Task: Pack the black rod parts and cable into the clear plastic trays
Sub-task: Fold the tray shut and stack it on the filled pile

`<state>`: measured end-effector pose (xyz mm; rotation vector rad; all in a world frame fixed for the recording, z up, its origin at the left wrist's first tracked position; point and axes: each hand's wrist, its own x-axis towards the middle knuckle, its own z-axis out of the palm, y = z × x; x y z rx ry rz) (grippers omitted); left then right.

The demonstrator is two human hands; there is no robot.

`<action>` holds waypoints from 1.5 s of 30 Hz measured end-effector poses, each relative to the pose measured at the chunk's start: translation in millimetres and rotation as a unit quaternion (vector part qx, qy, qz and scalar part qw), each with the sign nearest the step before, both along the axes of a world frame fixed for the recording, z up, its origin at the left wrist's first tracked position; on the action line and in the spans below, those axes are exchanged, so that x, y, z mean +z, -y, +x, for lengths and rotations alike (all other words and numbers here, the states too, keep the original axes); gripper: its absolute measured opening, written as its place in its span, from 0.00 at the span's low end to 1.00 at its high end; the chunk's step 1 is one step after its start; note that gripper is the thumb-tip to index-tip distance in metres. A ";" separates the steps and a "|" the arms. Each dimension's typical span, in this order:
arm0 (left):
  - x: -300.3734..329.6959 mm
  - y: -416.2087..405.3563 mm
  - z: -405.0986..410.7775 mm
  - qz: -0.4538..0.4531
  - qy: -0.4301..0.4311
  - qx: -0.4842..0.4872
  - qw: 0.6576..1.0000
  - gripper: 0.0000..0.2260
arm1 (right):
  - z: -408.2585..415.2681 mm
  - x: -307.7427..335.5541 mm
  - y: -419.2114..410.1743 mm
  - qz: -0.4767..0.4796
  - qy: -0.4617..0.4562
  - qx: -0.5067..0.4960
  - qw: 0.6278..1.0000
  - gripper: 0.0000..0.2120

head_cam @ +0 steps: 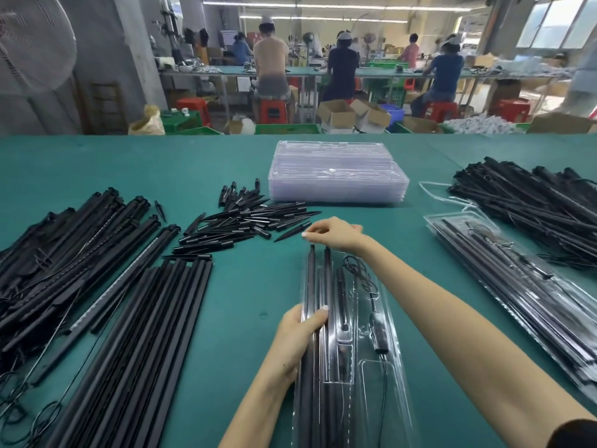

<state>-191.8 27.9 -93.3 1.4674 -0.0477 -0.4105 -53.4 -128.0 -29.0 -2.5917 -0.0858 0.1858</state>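
1. A green table [245,302] is seen filling the lower part of the view, with a workshop behind it at 12 o'clock: workers [270,64] sat on red stools [273,111] at long benches, cardboard boxes [352,116] and green crates on the floor, a fan [32,43] at 10 o'clock.
2. The open tray [384,376] is laid at 6 o'clock, with rods [310,334] in its left slots and the cable [371,286] in its right side.
3. The left hand [300,341] is curled round the rods at mid-tray, thumb on top.
4. The right hand [332,234] is pinched with bent fingers at the tray's far end, right at the rod tips; what's actually held can't be told.
5. Empty trays [339,176] are stacked at 12, spikes [248,218] piled at 11, loose rods [135,334] at 8 to 9, a packed tray [517,286] at 3, more bundles [533,202] at 2.
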 end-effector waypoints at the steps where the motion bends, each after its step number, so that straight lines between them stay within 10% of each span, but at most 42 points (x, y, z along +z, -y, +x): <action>1: -0.3 -0.2 0.4 -0.014 -0.005 0.008 1.000 0.06 | -8.9 -4.9 1.3 -0.073 0.039 -0.027 0.996 0.19; 3: -0.4 -1.5 1.7 -0.036 -0.023 0.024 0.999 0.06 | -37.8 -20.3 6.4 -0.109 0.111 -0.104 0.982 0.25; 8: 3.7 -0.7 4.3 -0.061 -0.085 0.060 0.993 0.11 | -138.0 -41.8 37.3 0.223 0.004 -0.163 0.961 0.36; 13: 9.0 -2.0 -4.2 -0.089 -0.086 0.045 0.991 0.16 | -207.2 -40.4 51.6 0.414 -0.183 -0.105 0.885 0.22; 21: 32.4 38.6 -49.3 -0.091 -0.115 -0.172 0.974 0.23 | -248.4 -22.6 82.5 0.446 -0.087 -0.218 0.864 0.13; 35: 92.9 242.4 -65.5 -0.050 0.024 -0.199 0.978 0.06 | -255.3 58.0 267.0 0.096 0.062 -0.321 0.940 0.19; 40: 91.8 297.3 -48.4 0.103 0.078 -0.127 0.983 0.34 | -241.4 67.7 318.5 0.075 0.056 -0.325 0.941 0.14; 45: 62.8 319.2 -55.6 0.220 0.085 -0.117 0.965 0.42 | -236.1 17.2 334.4 -0.134 0.054 -0.322 0.936 0.17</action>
